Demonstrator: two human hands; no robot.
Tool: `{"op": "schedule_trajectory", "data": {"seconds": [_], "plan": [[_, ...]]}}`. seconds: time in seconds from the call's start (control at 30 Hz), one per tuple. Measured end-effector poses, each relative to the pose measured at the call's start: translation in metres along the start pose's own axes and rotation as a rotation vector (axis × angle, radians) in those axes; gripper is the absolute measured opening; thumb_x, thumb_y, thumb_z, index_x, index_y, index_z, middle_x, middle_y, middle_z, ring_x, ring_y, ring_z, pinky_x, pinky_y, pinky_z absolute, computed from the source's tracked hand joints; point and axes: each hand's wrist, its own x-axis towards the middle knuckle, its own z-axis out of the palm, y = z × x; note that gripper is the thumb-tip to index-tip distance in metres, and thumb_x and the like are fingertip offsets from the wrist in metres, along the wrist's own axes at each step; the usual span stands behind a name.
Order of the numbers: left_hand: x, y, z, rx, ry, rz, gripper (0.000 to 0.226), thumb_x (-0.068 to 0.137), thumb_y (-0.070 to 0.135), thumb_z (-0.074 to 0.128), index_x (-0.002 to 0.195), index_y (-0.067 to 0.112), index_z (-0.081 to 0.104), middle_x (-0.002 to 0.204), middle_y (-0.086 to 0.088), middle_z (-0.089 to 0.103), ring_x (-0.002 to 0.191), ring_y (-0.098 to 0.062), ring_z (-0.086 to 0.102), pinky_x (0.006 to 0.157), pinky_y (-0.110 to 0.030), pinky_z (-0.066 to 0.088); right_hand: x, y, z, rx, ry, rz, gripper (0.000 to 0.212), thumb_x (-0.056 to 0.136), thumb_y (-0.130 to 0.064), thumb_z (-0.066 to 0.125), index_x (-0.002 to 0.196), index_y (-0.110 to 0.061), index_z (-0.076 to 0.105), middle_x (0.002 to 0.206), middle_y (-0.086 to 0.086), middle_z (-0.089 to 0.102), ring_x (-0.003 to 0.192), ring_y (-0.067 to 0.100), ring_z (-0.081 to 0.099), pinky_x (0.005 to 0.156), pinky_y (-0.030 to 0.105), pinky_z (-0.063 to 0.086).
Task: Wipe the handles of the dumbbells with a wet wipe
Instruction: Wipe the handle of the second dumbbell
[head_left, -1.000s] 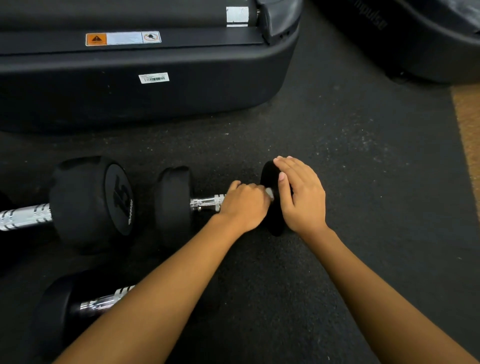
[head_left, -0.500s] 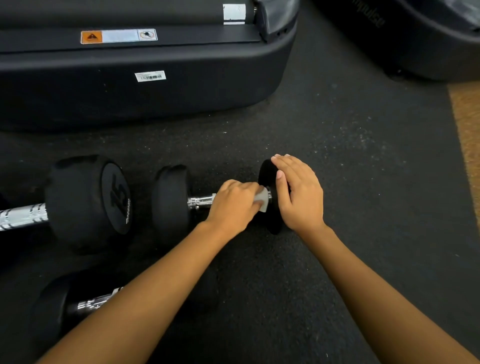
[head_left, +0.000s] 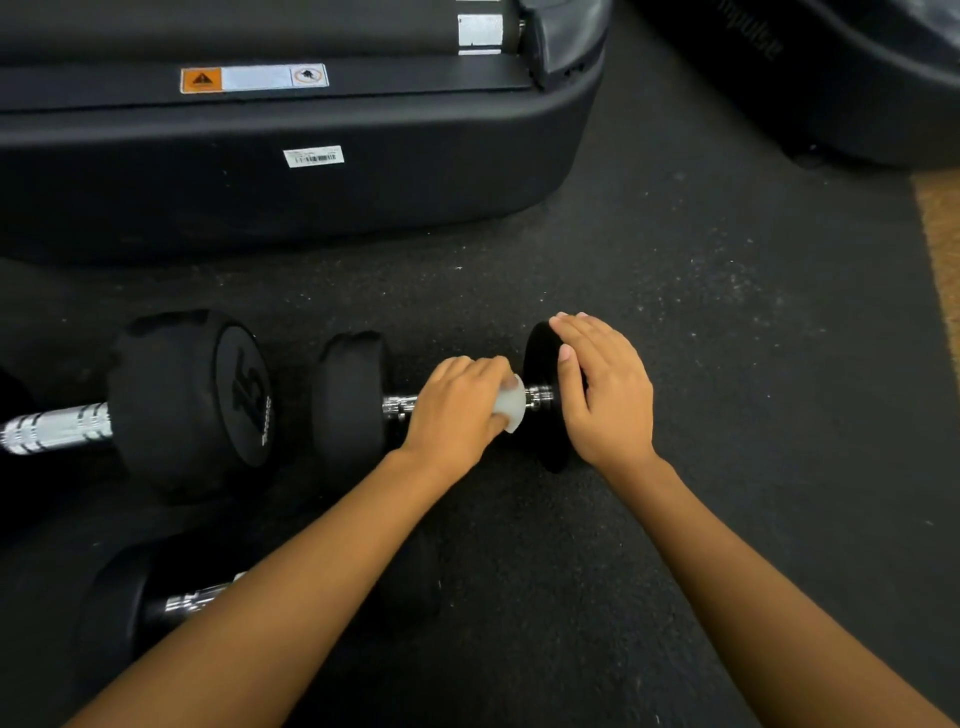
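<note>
Right, small dumbbell (head_left: 358, 400) lies on its side on the black rubber floor (head_left: 675, 312), chrome handle (head_left: 400, 405) running left-right between its 2 black heads. Left hand (head_left: 457, 410) is curled around the handle's middle, fingers closed over a white wet wipe (head_left: 509, 405) that pokes out on the thumb side, pressed against the bar. Just right of the wipe a short bit of bare chrome shows before the right head (head_left: 540, 364). Right hand (head_left: 608, 395) lies flat on that head, fingers together and extended over its top edge, thumb on the inner face; not gripping anything.

Left of the left hand, past the dumbbell's left head, sits a bigger dumbbell (head_left: 187, 400) marked 15, end faces just beside each other, contact unclear. Near the left forearm, closer to the camera, a third dumbbell (head_left: 119, 608) is partly hidden by the arm. Beyond both hands stands a black machine base (head_left: 291, 197) with a barcode sticker (head_left: 314, 156) and an orange warning label (head_left: 253, 79).
</note>
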Motion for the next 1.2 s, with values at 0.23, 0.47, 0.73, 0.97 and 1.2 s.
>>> {"op": "schedule_trajectory", "data": {"seconds": [0.23, 0.47, 0.73, 0.97, 1.2], "plan": [[0.009, 0.017, 0.008, -0.016, -0.019, -0.023, 0.029, 0.085, 0.023, 0.062, 0.112, 0.017, 0.052, 0.109, -0.003, 0.061, 0.105, -0.019, 0.052, 0.091, -0.025, 0.032, 0.001, 0.000, -0.001, -0.020, -0.036, 0.001, 0.043, 0.096, -0.028, 0.031, 0.124, -0.010, 0.058, 0.128, 0.003, 0.059, 0.128, 0.018, 0.045, 0.109, 0.032, 0.031], [0.011, 0.004, -0.015, -0.001, -0.154, -0.147, 0.037, 0.084, 0.029, 0.063, 0.116, 0.024, 0.047, 0.109, -0.001, 0.063, 0.100, -0.022, 0.056, 0.085, -0.027, 0.031, 0.001, 0.002, -0.003, -0.006, -0.063, -0.028, 0.043, 0.097, -0.026, 0.031, 0.126, -0.008, 0.056, 0.129, 0.005, 0.058, 0.128, 0.020, 0.044, 0.109, 0.036, 0.031], [0.001, 0.008, -0.039, -0.255, -0.111, -0.303, 0.034, 0.080, 0.025, 0.069, 0.101, 0.023, 0.043, 0.112, 0.002, 0.055, 0.095, -0.017, 0.055, 0.080, -0.031, 0.046, 0.004, -0.010, -0.013, -0.034, -0.150, -0.072, 0.041, 0.096, -0.026, 0.034, 0.128, -0.009, 0.053, 0.134, 0.006, 0.053, 0.135, 0.019, 0.034, 0.116, 0.031, 0.009], [-0.037, 0.006, -0.077, -0.760, 0.018, -0.536, 0.049, 0.067, 0.026, 0.081, 0.101, 0.024, 0.046, 0.093, 0.006, 0.059, 0.081, -0.004, 0.057, 0.070, -0.016, 0.048, -0.003, -0.065, -0.033, 0.691, -0.572, 0.291, 0.022, 0.090, -0.033, 0.056, 0.105, -0.022, 0.067, 0.101, -0.010, 0.068, 0.099, 0.001, 0.060, 0.086, 0.018, 0.044], [-0.123, -0.030, -0.146, -1.258, -0.233, -0.712, 0.045, 0.073, 0.005, 0.071, 0.116, 0.011, 0.058, 0.108, -0.011, 0.068, 0.096, -0.019, 0.067, 0.075, -0.028, 0.057, -0.022, -0.140, -0.023, 1.193, -0.808, 0.476, 0.013, 0.077, -0.023, 0.063, 0.082, -0.011, 0.062, 0.079, 0.001, 0.066, 0.078, 0.011, 0.063, 0.075, 0.025, 0.055]]}}
